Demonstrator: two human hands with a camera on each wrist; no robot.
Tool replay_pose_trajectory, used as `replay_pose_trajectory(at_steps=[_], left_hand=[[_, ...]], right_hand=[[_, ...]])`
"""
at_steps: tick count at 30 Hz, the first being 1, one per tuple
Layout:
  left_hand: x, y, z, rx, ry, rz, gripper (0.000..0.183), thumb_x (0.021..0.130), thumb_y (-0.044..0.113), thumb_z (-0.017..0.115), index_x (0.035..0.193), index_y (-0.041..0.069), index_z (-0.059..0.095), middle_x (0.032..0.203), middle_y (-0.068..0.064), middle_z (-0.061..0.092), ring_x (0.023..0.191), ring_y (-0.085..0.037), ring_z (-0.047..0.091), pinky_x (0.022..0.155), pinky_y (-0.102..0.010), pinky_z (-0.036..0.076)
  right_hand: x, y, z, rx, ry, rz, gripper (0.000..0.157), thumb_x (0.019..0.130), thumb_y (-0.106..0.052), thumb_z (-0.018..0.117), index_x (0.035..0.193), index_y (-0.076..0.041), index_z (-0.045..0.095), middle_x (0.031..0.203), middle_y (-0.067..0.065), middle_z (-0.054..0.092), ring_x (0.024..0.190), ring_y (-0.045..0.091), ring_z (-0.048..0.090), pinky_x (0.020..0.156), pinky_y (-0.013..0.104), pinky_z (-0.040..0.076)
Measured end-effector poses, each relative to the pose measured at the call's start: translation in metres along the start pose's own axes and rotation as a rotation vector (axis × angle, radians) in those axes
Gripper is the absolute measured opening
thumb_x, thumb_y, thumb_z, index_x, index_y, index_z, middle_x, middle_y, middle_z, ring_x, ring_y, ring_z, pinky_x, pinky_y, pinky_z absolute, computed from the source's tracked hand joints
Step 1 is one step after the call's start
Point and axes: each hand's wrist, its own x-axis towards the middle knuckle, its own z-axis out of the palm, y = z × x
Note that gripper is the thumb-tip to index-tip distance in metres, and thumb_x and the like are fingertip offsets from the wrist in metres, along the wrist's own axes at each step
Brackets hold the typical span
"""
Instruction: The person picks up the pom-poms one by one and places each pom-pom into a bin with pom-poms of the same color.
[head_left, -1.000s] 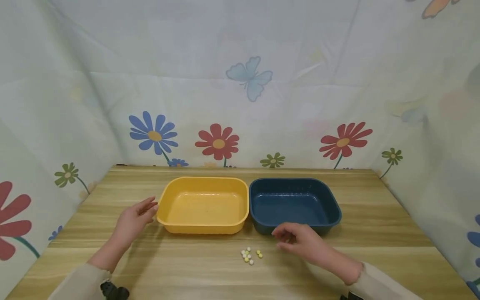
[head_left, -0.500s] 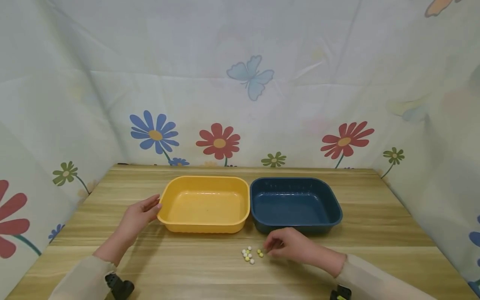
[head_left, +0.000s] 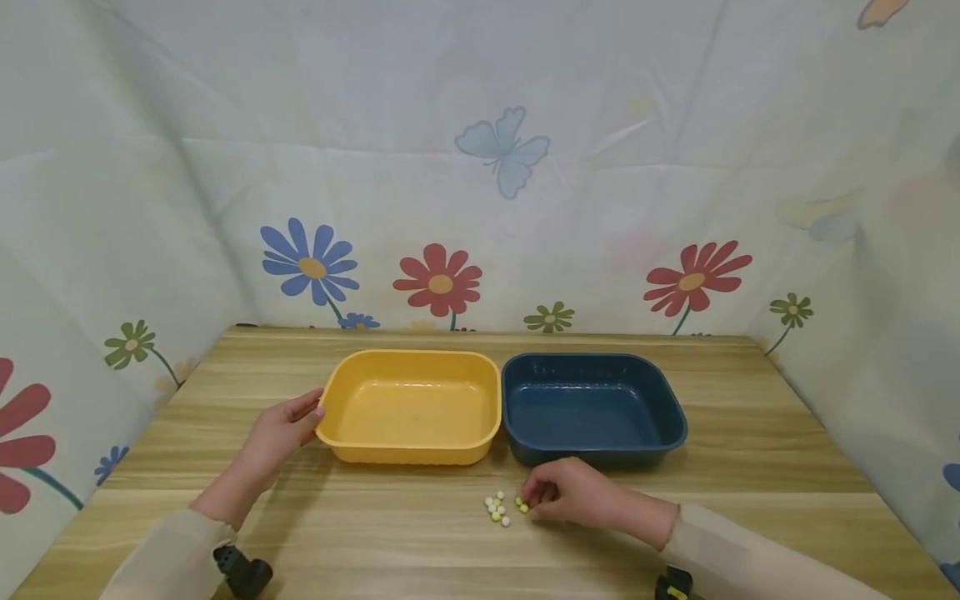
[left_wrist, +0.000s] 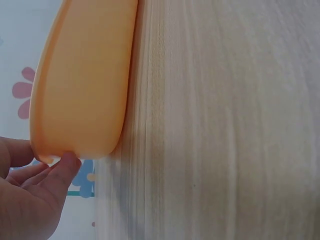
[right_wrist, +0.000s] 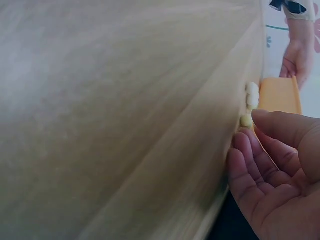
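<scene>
A yellow basin (head_left: 416,454) and a dark blue basin (head_left: 600,457) stand side by side on the table. My left hand (head_left: 281,432) holds the yellow basin's left end, with thumb and fingers at its rim in the left wrist view. In front of the basins lies a small cluster of white balls (head_left: 506,522) and yellow ones. Two small yellow balls (head_left: 522,507) lie just right of the cluster. My right hand (head_left: 573,493) reaches down to this pair, fingers bent and parted from the thumb. One yellow ball (right_wrist: 246,120) shows right by the thumb tip in the right wrist view.
The wooden table (head_left: 360,533) has light and dark grain. Behind it and at both sides hangs a white curtain (head_left: 375,183) printed with flowers and a butterfly. Dark devices (head_left: 243,573) are strapped to both wrists over pale sleeves.
My right hand has moved left and down from the blue basin's front to the two yellow balls. My left hand has moved slightly right onto the yellow basin's rim.
</scene>
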Motion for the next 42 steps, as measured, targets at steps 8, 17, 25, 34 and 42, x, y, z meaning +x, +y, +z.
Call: replay_pose_trajectory(at_steps=[8,17,25,34,42], left_hand=[[0.002,-0.001,0.001,-0.024,0.008,-0.001,0.055,0.111,0.017,0.043,0.158,-0.007,0.027,0.160,-0.032,0.035,0.143,-0.040,0.045,0.096,-0.023,0.059],[-0.002,0.003,0.001,-0.031,0.014,-0.025,0.055,0.111,0.017,0.042,0.158,-0.007,0.026,0.160,-0.032,0.033,0.146,-0.042,0.042,0.096,-0.023,0.059],[-0.003,0.003,0.003,-0.029,0.026,-0.026,0.054,0.111,0.015,0.043,0.158,-0.007,0.027,0.159,-0.032,0.035,0.144,-0.042,0.044,0.095,-0.022,0.059],[0.000,0.002,0.004,-0.047,0.045,-0.013,0.054,0.111,0.015,0.043,0.157,-0.008,0.028,0.159,-0.032,0.035,0.142,-0.036,0.047,0.093,-0.019,0.059],[-0.001,0.002,0.003,-0.034,0.046,-0.015,0.054,0.111,0.016,0.043,0.157,-0.008,0.029,0.158,-0.032,0.036,0.142,-0.038,0.047,0.093,-0.021,0.060]], right_hand=[[0.004,0.001,0.004,-0.058,0.004,-0.008,0.006,0.087,-0.004,0.077,0.092,-0.007,0.075,0.077,-0.004,0.069,0.071,-0.009,0.050,0.065,0.014,0.049],[0.006,-0.003,0.007,-0.090,0.003,-0.018,0.006,0.088,-0.002,0.075,0.091,-0.008,0.075,0.076,-0.005,0.067,0.070,-0.009,0.047,0.064,0.013,0.047],[0.005,-0.005,0.004,-0.075,-0.002,-0.003,0.005,0.089,-0.005,0.076,0.091,-0.010,0.076,0.077,-0.006,0.068,0.071,-0.009,0.049,0.065,0.014,0.047],[0.003,-0.005,0.000,-0.044,0.003,0.017,0.004,0.089,-0.007,0.076,0.092,-0.011,0.078,0.081,-0.005,0.073,0.072,-0.009,0.051,0.067,0.014,0.049],[0.002,-0.012,-0.008,-0.003,-0.019,0.016,0.004,0.090,-0.010,0.077,0.094,-0.009,0.079,0.086,-0.002,0.077,0.072,-0.009,0.054,0.065,0.014,0.051]])
